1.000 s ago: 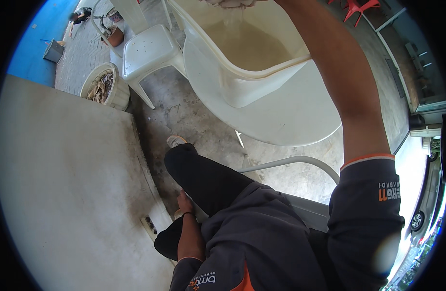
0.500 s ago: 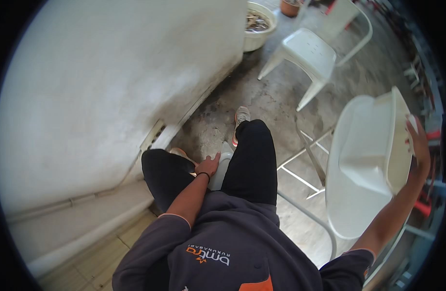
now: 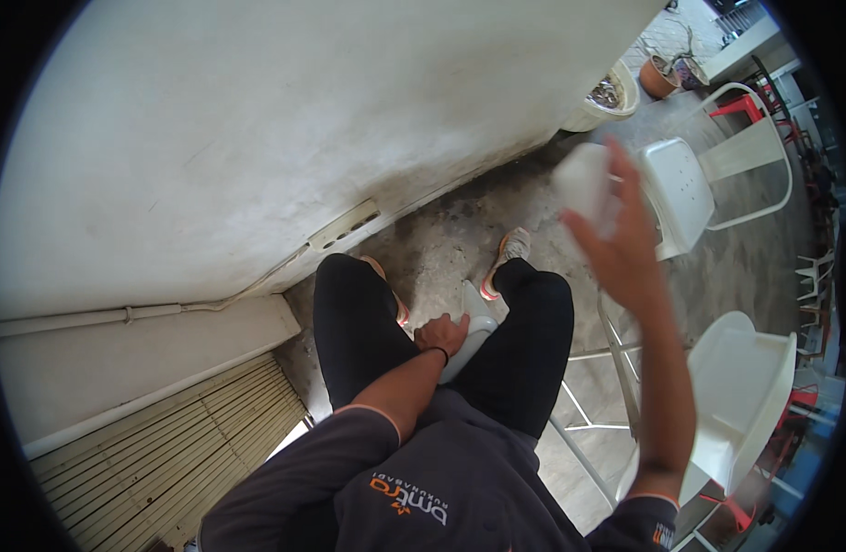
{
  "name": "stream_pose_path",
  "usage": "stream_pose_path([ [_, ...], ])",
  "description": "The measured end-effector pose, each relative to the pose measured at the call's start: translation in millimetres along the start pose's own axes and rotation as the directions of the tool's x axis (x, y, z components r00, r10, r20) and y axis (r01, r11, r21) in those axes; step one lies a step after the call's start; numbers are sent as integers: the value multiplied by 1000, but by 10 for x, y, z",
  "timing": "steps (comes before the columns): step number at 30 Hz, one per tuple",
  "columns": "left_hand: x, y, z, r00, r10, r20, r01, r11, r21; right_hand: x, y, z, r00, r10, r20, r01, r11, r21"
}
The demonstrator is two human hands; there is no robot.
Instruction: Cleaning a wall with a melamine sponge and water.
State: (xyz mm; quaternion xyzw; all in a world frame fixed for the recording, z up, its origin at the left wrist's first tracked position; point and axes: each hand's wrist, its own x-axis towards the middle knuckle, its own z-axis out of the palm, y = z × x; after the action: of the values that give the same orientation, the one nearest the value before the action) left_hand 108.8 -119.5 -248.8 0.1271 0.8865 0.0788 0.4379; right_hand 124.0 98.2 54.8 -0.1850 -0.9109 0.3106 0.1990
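My right hand (image 3: 625, 230) is raised right of centre, fingers wrapped around a white block-like object (image 3: 579, 179), both blurred by motion. My left hand (image 3: 441, 333), with a dark wristband, rests with curled fingers on a white chair edge (image 3: 471, 359) between my thighs. To the lower right, a white tub (image 3: 759, 405) stands on a white round table (image 3: 722, 336); its contents are hidden from this angle.
A stained wall (image 3: 211, 138) fills the left, with a pipe and grated panel (image 3: 175, 469) below. A white chair (image 3: 680, 193) stands at upper right near a planter (image 3: 584, 115) and terracotta pot (image 3: 657, 81). Red furniture shows behind. My feet are on concrete.
My view has swung from the tub toward the wall. My right hand has left the tub and moved inward with the white object. My left hand stays between my thighs, fingers now more curled.
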Motion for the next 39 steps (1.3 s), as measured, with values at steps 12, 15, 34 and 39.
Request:
stream_pose_path([
  [12, 161, -318, 482, 974, 219, 65, -228, 951, 210, 981, -105, 3660, 532, -587, -611, 590, 774, -230],
  [15, 38, -208, 287, 981, 183, 58, -192, 941, 278, 1339, 85, 3851, 457, -634, -623, 505, 762, -405],
  [34, 7, 80, 43, 995, 99, 1, -97, 971, 220, 3083, 2808, 1140, 503, 549, -668, -10, 776, 630],
  [39, 41, 23, 48, 995, 91, -35, -81, 970, 227, 2597, 2254, 1561, 437, 306, -846, 128, 910, 395],
])
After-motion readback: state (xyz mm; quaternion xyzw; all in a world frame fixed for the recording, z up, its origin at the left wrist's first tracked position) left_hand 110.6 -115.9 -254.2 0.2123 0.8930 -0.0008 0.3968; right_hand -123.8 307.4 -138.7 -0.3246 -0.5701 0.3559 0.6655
